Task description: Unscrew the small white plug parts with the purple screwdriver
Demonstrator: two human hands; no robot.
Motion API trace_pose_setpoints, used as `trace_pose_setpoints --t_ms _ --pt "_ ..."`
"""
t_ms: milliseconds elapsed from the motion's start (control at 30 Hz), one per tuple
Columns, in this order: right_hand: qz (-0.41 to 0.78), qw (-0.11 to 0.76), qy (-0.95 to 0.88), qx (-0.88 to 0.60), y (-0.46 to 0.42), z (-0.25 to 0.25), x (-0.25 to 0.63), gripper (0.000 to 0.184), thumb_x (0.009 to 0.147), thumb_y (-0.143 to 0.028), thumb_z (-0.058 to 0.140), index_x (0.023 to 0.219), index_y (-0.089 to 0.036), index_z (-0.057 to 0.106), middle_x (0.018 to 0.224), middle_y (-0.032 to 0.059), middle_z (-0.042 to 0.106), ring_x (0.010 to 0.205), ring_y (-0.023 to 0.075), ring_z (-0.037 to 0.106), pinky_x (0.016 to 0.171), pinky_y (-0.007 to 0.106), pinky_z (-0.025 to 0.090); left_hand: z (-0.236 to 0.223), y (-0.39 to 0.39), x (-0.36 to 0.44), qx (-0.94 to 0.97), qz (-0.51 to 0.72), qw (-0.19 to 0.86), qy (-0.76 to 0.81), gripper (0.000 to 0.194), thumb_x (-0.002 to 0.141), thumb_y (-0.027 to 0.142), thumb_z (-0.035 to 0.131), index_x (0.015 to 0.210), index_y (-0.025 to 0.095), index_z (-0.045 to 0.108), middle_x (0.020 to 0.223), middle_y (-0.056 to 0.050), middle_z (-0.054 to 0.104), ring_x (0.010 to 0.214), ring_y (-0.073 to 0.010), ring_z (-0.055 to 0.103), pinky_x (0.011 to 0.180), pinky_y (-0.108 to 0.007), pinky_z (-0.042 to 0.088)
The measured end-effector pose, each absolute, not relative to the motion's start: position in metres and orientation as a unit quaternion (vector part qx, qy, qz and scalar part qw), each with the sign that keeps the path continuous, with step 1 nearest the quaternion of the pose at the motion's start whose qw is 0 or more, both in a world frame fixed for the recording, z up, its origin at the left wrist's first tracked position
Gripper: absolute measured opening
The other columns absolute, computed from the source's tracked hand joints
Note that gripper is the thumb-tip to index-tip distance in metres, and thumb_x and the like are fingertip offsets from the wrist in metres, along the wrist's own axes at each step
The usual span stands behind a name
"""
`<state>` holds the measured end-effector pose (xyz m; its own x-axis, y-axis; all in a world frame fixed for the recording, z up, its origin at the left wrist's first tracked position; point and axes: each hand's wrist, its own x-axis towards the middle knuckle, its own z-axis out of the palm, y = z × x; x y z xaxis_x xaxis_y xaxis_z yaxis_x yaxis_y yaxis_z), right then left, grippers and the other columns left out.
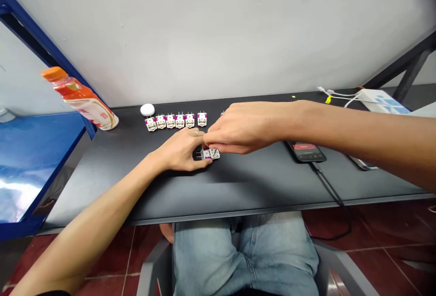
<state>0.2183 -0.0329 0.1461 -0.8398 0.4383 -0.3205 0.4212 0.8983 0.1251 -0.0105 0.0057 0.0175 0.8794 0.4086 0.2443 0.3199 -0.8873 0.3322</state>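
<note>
Plug piece (210, 153) is being pinched under right fingers (218, 143), steadied leftward by closed left hand (182, 150) on surface (259, 182).

An orange-capped drink bottle (81, 99) lies tilted at the dark worktop (238, 187) left end, near a small white oval case (147, 110). A phone (305, 151) with its cable and a white box (384, 101) sit right.

Even, bright overhead light; soft shadows lie under the forearms on the desk (259, 182). Wide-angle bending at the edges, strongest at 9 and 3 o'clock. Glare on the blue sheet (20, 187) at 8 o'clock.
</note>
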Motion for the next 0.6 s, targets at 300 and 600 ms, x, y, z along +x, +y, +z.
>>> trace_pose_setpoints --t_ms 300,600 --pt "0.041 0.164 0.953 0.252 -0.0338 0.1460 0.2177 0.022 0.118 -0.029 0.053 0.122 -0.021 0.073 0.092 0.0060 0.079 0.068 0.0203 0.058 0.063 0.037 0.031 0.0179 0.0059 -0.0109 0.955 0.158 0.161 0.194 0.022 0.100 0.042 0.075 0.110 0.023 0.076 0.102 -0.006 0.083 0.094 -0.0284 0.079 0.090 -0.041 0.061" --pt "0.022 0.139 0.959 0.244 -0.0342 0.1435 0.2198 0.019 0.117 -0.031 0.056 0.119 -0.021 0.073 0.096 0.0073 0.079 0.072 0.0215 0.060 0.064 0.036 0.032 0.0160 0.0069 -0.0108 0.954 0.161 0.164 0.193 0.018 0.099 0.041 0.077 0.105 0.023 0.075 0.104 -0.006 0.084 0.095 -0.0279 0.079 0.091 -0.041 0.061"
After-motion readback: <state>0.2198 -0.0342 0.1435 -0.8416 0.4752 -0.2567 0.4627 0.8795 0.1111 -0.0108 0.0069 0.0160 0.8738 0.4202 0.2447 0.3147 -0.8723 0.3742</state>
